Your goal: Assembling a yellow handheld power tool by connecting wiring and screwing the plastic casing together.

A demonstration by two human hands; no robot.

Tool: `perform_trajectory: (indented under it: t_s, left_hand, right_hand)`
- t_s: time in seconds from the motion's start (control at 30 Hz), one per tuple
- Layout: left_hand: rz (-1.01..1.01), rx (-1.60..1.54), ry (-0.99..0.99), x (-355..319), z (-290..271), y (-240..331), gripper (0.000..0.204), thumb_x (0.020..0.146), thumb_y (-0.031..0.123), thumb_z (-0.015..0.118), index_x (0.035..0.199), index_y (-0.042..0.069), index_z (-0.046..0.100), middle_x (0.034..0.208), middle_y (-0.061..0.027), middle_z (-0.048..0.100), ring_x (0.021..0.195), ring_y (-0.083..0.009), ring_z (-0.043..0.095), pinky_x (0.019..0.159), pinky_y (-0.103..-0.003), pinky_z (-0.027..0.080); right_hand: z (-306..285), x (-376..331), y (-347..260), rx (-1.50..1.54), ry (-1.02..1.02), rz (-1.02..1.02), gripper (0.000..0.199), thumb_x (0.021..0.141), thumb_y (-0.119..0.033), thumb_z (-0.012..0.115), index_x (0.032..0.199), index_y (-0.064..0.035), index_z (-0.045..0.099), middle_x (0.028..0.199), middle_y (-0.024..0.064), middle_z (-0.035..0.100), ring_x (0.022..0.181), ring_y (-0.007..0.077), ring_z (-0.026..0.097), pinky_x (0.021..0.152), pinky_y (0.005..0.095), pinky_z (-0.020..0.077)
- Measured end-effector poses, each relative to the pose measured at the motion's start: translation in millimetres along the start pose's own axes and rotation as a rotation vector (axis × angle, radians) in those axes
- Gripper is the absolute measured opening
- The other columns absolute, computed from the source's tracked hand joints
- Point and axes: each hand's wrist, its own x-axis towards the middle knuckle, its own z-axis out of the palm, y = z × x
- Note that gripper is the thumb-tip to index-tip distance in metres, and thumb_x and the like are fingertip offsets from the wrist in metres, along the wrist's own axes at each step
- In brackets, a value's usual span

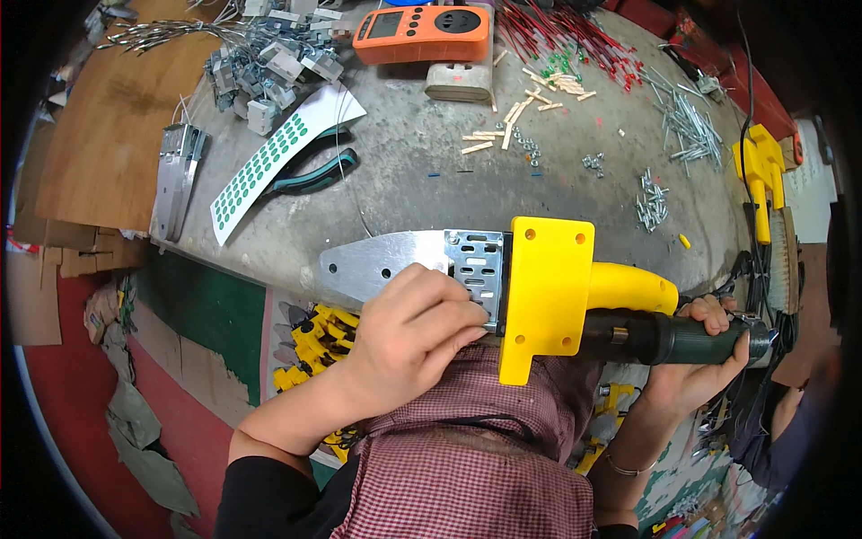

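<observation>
Slotted bracket (476, 260) seemingly seated, fastening likely unfinished — left grip (409, 332) pinching its edge, right grip (691, 382) wrapping electric screwdriver (691, 349).

In the centre, the yellow housing (548, 292) looks like smooth, slightly glossy plastic; the perforated bracket (474, 260) is shiny metal, the tapered plate (359, 260) duller metal. Right of centre, the dark driver (664, 340) looks matt plastic. The counter (409, 193) is matt and blotchy, the upper-left board (121, 135) smooth wood, the lower-centre apron (485, 476) woven cloth.
</observation>
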Motion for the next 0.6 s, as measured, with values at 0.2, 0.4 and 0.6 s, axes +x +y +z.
perform_trajectory:
  t_s: [0.2,0.4,0.6]
  left_hand:
    - [-0.017,-0.048,0.045,-3.3,4.1,0.2,0.019,0.064,0.004,0.079,0.081,0.003,0.07,0.077,-0.007,0.06,0.071,-0.0214,0.057,0.062,-0.032,0.044]
    - [-0.021,-0.069,0.05,-3.7,4.7,-0.6,0.017,0.065,0.005,0.079,0.08,0.003,0.07,0.074,-0.0064,0.061,0.069,-0.0195,0.056,0.062,-0.031,0.042]
    - [-0.025,-0.068,0.027,-0.5,6.4,-0.6,0.017,0.064,0.005,0.079,0.079,0.003,0.07,0.075,-0.0066,0.062,0.069,-0.0191,0.057,0.063,-0.031,0.042]
  right_hand:
    - [0.1,-1.4,-0.1,-0.003,0.021,-0.013,0.029,0.091,-0.022,0.054,0.108,-0.0026,0.041,0.08,0.0025,0.04,0.079,0.0154,0.045,0.085,0.0338,0.0428]
    - [-1.0,-1.0,0.4,0.025,0.04,-0.017,0.028,0.091,-0.023,0.054,0.107,-0.0029,0.042,0.081,0.0027,0.04,0.078,0.0157,0.046,0.084,0.0341,0.0432]
    - [-3.2,-1.5,1.1,0.047,0.027,-0.028,0.028,0.091,-0.024,0.054,0.105,-0.0037,0.042,0.081,0.0026,0.04,0.078,0.0156,0.046,0.084,0.0343,0.0435]
